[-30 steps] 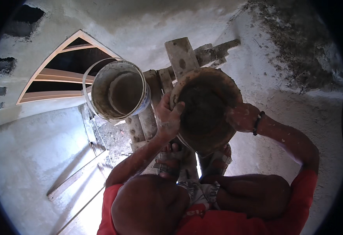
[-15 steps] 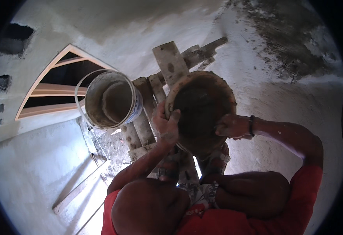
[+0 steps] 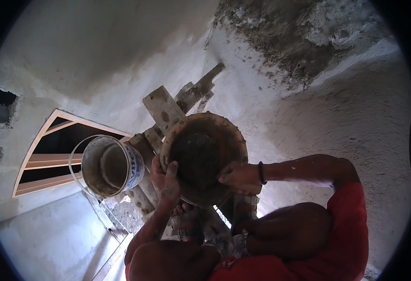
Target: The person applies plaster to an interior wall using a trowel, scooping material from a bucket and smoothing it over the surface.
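A round orange-brown basin (image 3: 209, 116), its rim caked with mortar, sits tilted in front of me above my feet. Dark wet mortar (image 3: 194, 157) lies inside it. My left hand (image 3: 166, 181) grips the basin's left rim, thumb over the edge and fingers outside. Over the basin's right side, my right hand (image 3: 239, 177) is closed with its fingers curled down toward the mortar; whatever it holds is hidden. To the left stands a white bucket (image 3: 134, 167) with mortar-smeared inner walls and its wire handle hanging to the left.
Rough planks (image 3: 163, 110) form a platform beneath the basin and bucket, reaching to the plastered wall (image 3: 121, 61). A wood-framed opening (image 3: 53, 159) is at left. Rough dark wall (image 3: 285, 42) shows at upper right. My sandalled feet (image 3: 245, 208) are close below the basin.
My view has shifted, so basin, bucket and planks appear lower and further left. My left hand still holds the rim; my right hand remains in the basin, slightly nearer its lower right side.
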Tool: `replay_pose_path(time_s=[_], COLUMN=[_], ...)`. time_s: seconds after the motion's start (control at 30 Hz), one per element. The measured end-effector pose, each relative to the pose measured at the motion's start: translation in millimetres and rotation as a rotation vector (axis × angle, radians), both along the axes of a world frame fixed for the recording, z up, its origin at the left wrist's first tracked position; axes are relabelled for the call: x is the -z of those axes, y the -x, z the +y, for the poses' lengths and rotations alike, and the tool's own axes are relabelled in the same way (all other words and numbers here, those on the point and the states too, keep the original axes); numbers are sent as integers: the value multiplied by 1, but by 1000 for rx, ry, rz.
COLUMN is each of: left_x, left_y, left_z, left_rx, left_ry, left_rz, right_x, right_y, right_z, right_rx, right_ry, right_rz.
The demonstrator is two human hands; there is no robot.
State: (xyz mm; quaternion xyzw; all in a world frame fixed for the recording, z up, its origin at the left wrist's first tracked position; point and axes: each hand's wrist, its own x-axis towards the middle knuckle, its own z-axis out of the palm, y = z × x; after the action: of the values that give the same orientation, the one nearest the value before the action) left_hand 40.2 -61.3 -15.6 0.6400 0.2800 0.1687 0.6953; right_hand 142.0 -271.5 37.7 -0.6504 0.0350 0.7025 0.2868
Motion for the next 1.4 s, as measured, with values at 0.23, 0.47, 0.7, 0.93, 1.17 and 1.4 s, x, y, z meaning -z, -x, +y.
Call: replay_pose_path(time_s=[0.23, 0.47, 0.7, 0.93, 1.17, 1.4], left_x=[4, 6, -3, 18, 10, 9], left_y=[-7, -8, -14, -8, -10, -19], left_z=[4, 11, 18, 25, 19, 20], left_rx=[60, 91, 108, 64, 99, 112], left_ry=[56, 126, 62, 148, 36, 44], left_rz=[-41, -30, -45, -68, 31, 48], right_x=[14, 1, -1, -44, 23, 13], right_y=[4, 0, -34, -48, -24, -14], right_z=[-6, -3, -18, 3, -5, -21], right_rx=[119, 84, -843, -1143, -1056, -1205], right_ry=[-60, -123, -438, 46, -183, -405], right_rz=[30, -134, -1173, -1421, -1347, -1186])
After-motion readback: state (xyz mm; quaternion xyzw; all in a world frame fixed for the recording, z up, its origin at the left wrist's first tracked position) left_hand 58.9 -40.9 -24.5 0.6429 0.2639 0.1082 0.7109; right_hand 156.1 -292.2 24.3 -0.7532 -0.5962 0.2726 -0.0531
